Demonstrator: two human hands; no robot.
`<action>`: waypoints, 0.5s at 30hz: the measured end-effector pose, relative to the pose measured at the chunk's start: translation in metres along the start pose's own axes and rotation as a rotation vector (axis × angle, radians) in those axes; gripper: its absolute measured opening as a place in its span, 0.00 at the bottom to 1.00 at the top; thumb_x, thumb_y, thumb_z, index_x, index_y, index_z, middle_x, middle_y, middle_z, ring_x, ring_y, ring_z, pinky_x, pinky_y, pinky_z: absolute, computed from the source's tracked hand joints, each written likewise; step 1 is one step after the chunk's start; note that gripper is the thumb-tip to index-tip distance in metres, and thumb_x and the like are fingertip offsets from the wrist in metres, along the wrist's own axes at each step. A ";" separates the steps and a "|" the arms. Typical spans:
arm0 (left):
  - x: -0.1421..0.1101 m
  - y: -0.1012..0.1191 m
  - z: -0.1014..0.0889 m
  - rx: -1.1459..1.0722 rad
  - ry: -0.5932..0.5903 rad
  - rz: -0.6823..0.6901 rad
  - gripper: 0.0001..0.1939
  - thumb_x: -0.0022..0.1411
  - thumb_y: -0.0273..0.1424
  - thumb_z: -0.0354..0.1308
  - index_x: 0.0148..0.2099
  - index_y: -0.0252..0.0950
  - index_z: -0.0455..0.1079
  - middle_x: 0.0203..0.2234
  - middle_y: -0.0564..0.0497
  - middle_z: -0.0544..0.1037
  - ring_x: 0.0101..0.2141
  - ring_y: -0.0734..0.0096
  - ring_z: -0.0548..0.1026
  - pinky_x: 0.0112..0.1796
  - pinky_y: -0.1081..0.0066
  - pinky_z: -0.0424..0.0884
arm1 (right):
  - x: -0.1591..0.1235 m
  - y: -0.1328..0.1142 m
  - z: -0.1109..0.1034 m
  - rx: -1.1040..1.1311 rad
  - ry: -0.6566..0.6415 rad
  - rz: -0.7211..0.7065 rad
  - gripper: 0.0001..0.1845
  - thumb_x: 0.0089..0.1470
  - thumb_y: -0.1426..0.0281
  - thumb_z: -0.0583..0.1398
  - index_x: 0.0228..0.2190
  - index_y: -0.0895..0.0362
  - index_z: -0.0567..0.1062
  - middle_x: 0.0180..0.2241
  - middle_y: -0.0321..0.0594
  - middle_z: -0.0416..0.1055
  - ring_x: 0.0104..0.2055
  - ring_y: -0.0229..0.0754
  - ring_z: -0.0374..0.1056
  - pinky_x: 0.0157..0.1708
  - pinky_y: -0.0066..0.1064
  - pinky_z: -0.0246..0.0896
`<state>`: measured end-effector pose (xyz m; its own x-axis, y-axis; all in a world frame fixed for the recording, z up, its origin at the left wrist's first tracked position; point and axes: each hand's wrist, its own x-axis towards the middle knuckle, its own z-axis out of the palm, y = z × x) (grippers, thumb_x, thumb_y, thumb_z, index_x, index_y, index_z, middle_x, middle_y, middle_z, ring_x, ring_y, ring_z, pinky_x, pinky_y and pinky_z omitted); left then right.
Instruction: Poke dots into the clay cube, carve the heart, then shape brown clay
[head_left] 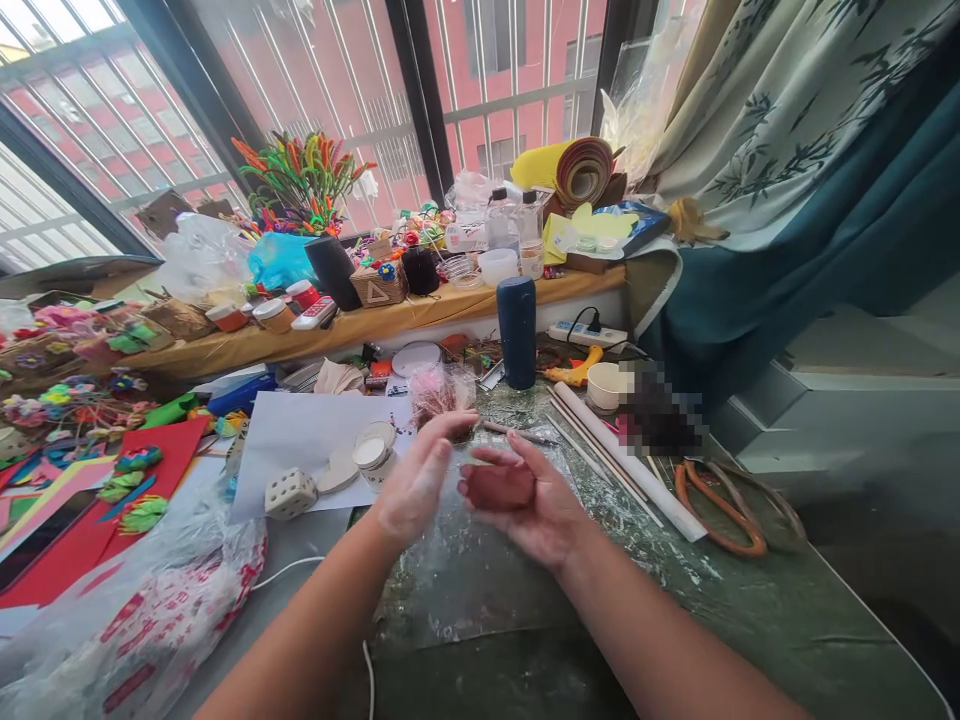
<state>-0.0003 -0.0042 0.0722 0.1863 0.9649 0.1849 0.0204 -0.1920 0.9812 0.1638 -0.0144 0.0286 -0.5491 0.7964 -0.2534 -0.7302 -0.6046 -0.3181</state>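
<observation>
My right hand (540,510) lies palm up over the green table, fingers stretched out, with a flattened reddish-brown lump of clay (499,487) resting on the palm. My left hand (421,478) stands on edge just to the left of the lump, fingers straight and together, the palm facing the clay and dusted with white powder. It is close to the clay, and I cannot tell whether it touches. Under both hands a clear plastic sheet (450,580) covers the table.
A small open white jar (373,455) and a white die-shaped block (291,493) sit on white paper left of my hands. A dark blue bottle (517,332), a white rod (630,462), orange-handled scissors (720,510) and a windowsill crowded with craft supplies lie beyond.
</observation>
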 end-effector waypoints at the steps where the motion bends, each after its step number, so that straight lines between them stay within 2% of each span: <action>1: 0.000 -0.005 -0.007 -0.005 0.045 0.008 0.18 0.65 0.43 0.63 0.50 0.38 0.81 0.52 0.41 0.80 0.58 0.48 0.70 0.61 0.61 0.61 | -0.002 -0.005 0.000 0.001 0.004 -0.042 0.18 0.51 0.56 0.69 0.33 0.58 0.79 0.32 0.43 0.80 0.35 0.47 0.76 0.34 0.36 0.69; 4: -0.004 -0.029 -0.023 0.065 0.047 -0.036 0.22 0.68 0.49 0.58 0.43 0.36 0.82 0.42 0.42 0.83 0.46 0.54 0.76 0.50 0.64 0.68 | -0.003 -0.017 -0.001 0.028 0.085 -0.226 0.10 0.48 0.66 0.71 0.27 0.56 0.76 0.26 0.35 0.76 0.29 0.40 0.72 0.27 0.30 0.65; 6: -0.009 -0.047 -0.028 0.086 0.032 -0.071 0.23 0.67 0.51 0.58 0.39 0.36 0.82 0.36 0.43 0.83 0.39 0.58 0.76 0.45 0.65 0.69 | -0.001 -0.021 -0.003 -0.008 0.157 -0.299 0.13 0.46 0.69 0.72 0.24 0.56 0.73 0.21 0.31 0.72 0.24 0.36 0.67 0.22 0.27 0.61; 10: -0.011 -0.077 -0.030 -0.010 0.070 -0.168 0.25 0.61 0.54 0.63 0.35 0.35 0.80 0.28 0.46 0.82 0.30 0.64 0.74 0.36 0.68 0.69 | 0.010 -0.010 -0.017 -0.192 0.236 -0.353 0.19 0.45 0.65 0.74 0.23 0.55 0.69 0.14 0.26 0.64 0.16 0.34 0.58 0.16 0.26 0.55; 13: -0.005 -0.087 -0.032 -0.095 0.084 -0.213 0.26 0.61 0.56 0.61 0.35 0.35 0.76 0.25 0.48 0.80 0.27 0.67 0.73 0.31 0.70 0.68 | 0.022 0.000 -0.028 -0.328 0.382 -0.473 0.20 0.43 0.60 0.75 0.25 0.54 0.70 0.14 0.26 0.65 0.15 0.34 0.59 0.15 0.26 0.56; 15: -0.002 -0.090 -0.034 -0.135 0.087 -0.229 0.27 0.61 0.56 0.60 0.33 0.35 0.73 0.24 0.50 0.78 0.25 0.69 0.72 0.30 0.70 0.67 | 0.024 -0.004 -0.023 -0.373 0.495 -0.581 0.21 0.42 0.59 0.75 0.26 0.54 0.70 0.16 0.27 0.67 0.16 0.33 0.60 0.16 0.25 0.56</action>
<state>-0.0362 0.0171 -0.0143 0.1069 0.9933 -0.0439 -0.0796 0.0526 0.9954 0.1628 0.0065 0.0028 0.1761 0.9376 -0.2998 -0.6117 -0.1344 -0.7796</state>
